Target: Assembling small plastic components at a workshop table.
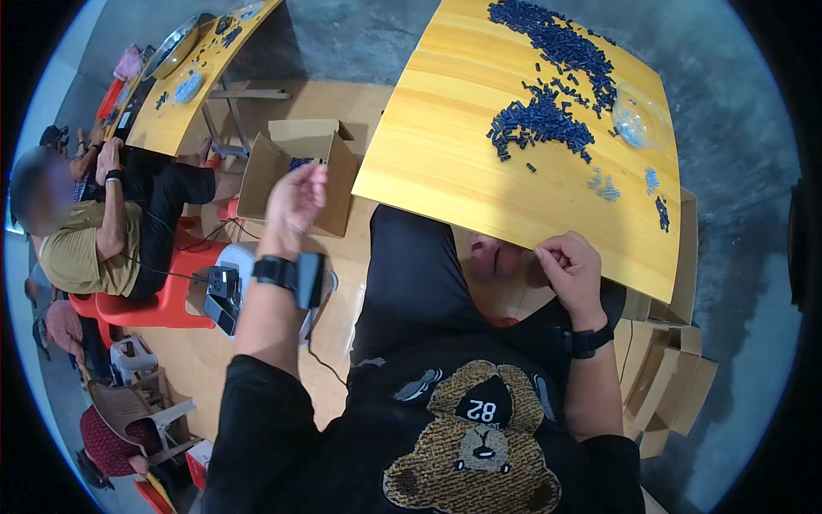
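My left hand [297, 201] is raised left of the table, over the near side of an open cardboard box [338, 188]. Its fingers are curled together; whether they hold a small piece cannot be made out. Some dark pieces [300, 163] lie inside that box. At the table's front edge, my right hand [571, 265] is closed in a pinch, with anything between the fingertips too small to tell. Small dark blue cylindrical pieces [539, 124] are heaped on the yellow wooden table [428, 128]. Small pale pieces [606, 186] lie nearer the right side.
A clear plastic bowl [635, 120] with pale pieces stands at the table's right. A short row of dark pieces [663, 214] lies nearby. More cardboard boxes [672, 381] are at lower right. Left, a person [94, 240] sits on a red stool [184, 283] beside another table [163, 124].
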A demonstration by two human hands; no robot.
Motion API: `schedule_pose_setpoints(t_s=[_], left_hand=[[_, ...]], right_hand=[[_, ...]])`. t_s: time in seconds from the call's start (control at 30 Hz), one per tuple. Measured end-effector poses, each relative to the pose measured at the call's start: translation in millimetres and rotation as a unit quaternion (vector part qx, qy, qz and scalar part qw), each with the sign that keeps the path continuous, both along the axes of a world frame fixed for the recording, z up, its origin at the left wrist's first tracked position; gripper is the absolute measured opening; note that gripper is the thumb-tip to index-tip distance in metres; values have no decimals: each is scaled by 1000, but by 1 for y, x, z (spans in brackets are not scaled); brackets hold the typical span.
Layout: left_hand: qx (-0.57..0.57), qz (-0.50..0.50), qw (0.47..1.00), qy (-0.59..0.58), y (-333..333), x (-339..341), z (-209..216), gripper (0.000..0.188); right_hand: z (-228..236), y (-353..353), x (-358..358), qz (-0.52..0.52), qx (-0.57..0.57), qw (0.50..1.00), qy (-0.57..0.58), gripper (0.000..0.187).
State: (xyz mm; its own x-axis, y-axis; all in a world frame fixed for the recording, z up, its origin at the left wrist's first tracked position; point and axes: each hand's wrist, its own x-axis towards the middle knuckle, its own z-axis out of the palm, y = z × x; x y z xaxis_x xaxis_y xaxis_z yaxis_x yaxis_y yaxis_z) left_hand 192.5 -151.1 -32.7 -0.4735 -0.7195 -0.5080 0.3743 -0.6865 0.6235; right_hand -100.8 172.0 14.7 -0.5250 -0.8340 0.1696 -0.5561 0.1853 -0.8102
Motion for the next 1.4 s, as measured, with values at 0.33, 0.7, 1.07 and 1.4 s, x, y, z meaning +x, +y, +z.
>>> schedule_pose_setpoints(t_s=[0.33, 0.7, 1.07, 1.4], left_hand=[[121, 86, 988, -38, 80, -19, -14, 9], [46, 104, 992, -48, 117, -43, 27, 10], [-80, -14, 995, -51, 112, -82, 72, 18], [-124, -181, 976, 6, 131, -159, 56, 16]], right_hand=[[-3, 0, -3, -6, 7, 1000, 28, 9], [-6, 5, -6, 4, -18, 1000, -2, 8], [-7, 3, -4, -2, -13, 999, -31, 8], [-4, 2, -14, 25, 22, 998, -45, 6]])
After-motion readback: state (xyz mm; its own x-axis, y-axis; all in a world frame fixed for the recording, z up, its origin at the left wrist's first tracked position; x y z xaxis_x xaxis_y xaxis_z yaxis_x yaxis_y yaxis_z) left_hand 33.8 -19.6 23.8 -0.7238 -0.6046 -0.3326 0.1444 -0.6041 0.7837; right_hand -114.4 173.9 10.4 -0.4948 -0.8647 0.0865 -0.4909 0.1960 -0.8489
